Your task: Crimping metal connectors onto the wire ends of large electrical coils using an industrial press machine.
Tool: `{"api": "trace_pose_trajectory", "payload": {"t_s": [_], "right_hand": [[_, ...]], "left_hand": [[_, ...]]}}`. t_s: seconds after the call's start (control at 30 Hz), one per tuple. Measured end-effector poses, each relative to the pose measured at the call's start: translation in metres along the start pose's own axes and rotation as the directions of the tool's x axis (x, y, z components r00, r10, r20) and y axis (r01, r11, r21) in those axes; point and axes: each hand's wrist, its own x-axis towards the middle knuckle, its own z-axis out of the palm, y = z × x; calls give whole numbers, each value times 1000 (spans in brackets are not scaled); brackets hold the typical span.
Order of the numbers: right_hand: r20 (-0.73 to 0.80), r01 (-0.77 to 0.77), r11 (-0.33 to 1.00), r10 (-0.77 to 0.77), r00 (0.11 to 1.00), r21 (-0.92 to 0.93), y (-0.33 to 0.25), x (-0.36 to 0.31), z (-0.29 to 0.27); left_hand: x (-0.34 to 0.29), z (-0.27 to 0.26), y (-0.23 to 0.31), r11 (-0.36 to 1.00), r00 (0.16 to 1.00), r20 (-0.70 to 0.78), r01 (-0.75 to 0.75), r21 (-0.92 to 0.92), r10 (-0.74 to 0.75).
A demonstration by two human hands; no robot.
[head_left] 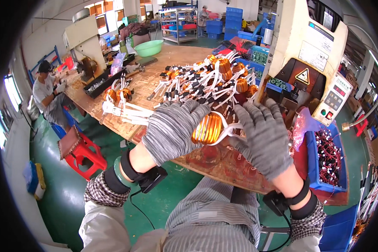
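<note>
My left hand (172, 132), in a grey knit glove, is closed around the side of a coil (208, 128) wound with thick copper wire. White sleeved leads (232, 127) come off the coil's right side and run to my right hand (266, 140). That gloved hand has its thumb and fingers around the lead ends; the fingertips are partly hidden. More white leads (126, 112) emerge left of my left hand; whether they belong to this coil I cannot tell. Just beyond both hands lies a heap of similar copper coils (223, 69) with white leads and black sleeves.
A cream machine (311, 50) with a control panel (335, 98) stands at the right of the wooden table (164, 59). Below it sits a blue bin (344, 168) of dark red wires. A green basin (149, 48) and black tray (98, 86) are farther left. Past a red stool (86, 155), a co-worker (50, 90) sits.
</note>
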Motion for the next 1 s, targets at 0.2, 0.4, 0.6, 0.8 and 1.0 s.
{"api": "trace_pose_trajectory", "payload": {"t_s": [0.2, 0.4, 0.6, 0.8, 1.0], "right_hand": [[229, -364, 754, 284, 931, 547, -1, -26, 41], [302, -413, 156, 465, 832, 897, 7, -32, 47], [494, -435, -238, 335, 802, 868, 11, -19, 25], [662, -547, -533, 32, 749, 645, 2, -21, 17], [632, -614, -699, -298, 716, 366, 24, -49, 32]], "left_hand": [[24, -28, 6, 965, 986, 52, -166, 203, 158], [12, -32, 25, 873, 739, -465, -425, 239, 487], [-43, 52, 11, 137, 936, 126, 179, -974, -328], [3, 64, 10, -447, 963, 257, 198, -873, -76], [-3, 95, 22, -883, 977, 124, -96, -460, -171]]}}
